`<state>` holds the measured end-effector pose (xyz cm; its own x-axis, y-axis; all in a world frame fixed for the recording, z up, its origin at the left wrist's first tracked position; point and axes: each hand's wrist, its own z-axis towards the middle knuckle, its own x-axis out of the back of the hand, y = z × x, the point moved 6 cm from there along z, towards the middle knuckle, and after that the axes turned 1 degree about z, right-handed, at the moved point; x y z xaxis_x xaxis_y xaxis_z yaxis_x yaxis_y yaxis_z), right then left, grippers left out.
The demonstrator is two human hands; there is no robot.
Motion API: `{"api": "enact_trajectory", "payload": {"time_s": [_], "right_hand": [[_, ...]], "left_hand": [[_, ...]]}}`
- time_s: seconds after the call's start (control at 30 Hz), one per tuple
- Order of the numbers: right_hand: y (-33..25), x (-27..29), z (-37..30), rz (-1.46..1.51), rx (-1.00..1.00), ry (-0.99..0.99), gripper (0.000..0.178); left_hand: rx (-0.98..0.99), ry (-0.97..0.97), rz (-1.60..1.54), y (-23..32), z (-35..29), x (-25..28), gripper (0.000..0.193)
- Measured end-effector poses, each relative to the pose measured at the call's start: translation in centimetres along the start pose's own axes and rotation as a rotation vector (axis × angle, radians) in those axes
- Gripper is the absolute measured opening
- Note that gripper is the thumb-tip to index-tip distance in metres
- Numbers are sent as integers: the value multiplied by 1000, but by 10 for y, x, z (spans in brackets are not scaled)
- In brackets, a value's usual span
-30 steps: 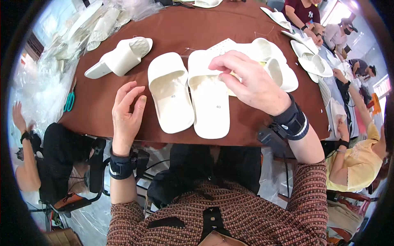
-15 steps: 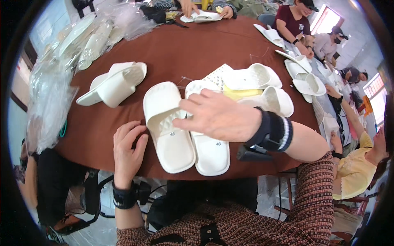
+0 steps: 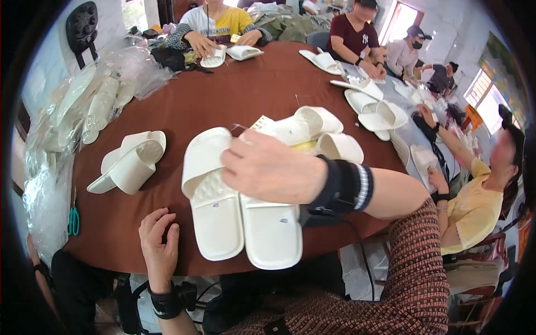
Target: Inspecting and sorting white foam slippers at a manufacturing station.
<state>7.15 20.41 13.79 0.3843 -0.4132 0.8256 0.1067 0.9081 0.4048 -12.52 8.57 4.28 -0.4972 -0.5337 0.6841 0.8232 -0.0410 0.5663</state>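
A pair of white slide slippers (image 3: 216, 223) lies side by side in front of me, toes away and heels toward me. My right hand (image 3: 271, 167) reaches across from the right and grips the pair where the two straps meet. Its curled fingers cover much of the right slipper's strap, and the thumb is hidden. The pair appears slightly raised, the right heel reaching over the table's near edge. To the left of the slippers, my left hand (image 3: 159, 240) rests at the table edge, holding nothing, fingers loosely bent and thumb apart.
Another white slipper pair (image 3: 134, 162) lies to the left; more slippers (image 3: 339, 148) sit beyond my right hand. Clear plastic bags (image 3: 42, 195) and teal-handled scissors (image 3: 73, 220) are at the left. Several people work around the brown-covered table (image 3: 245, 89) and a grey table at the right.
My view has tilted up, showing more of the far side. My right hand has closed on the slippers' straps, and the pair has shifted slightly and looks lifted. My left hand stays at the table edge.
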Motion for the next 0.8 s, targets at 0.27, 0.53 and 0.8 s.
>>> {"api": "enact_trajectory", "payload": {"time_s": [0.27, 0.53, 0.8], "right_hand": [[124, 65, -88, -257, -252, -224, 18], [193, 88, -199, -447, -715, -315, 37], [93, 65, -136, -65, -524, -147, 30]], "left_hand": [[-48, 39, 35, 6, -1, 5, 18], [-107, 75, 98, 9, -2, 5, 17], [-77, 5, 20, 2, -3, 13, 23]]}}
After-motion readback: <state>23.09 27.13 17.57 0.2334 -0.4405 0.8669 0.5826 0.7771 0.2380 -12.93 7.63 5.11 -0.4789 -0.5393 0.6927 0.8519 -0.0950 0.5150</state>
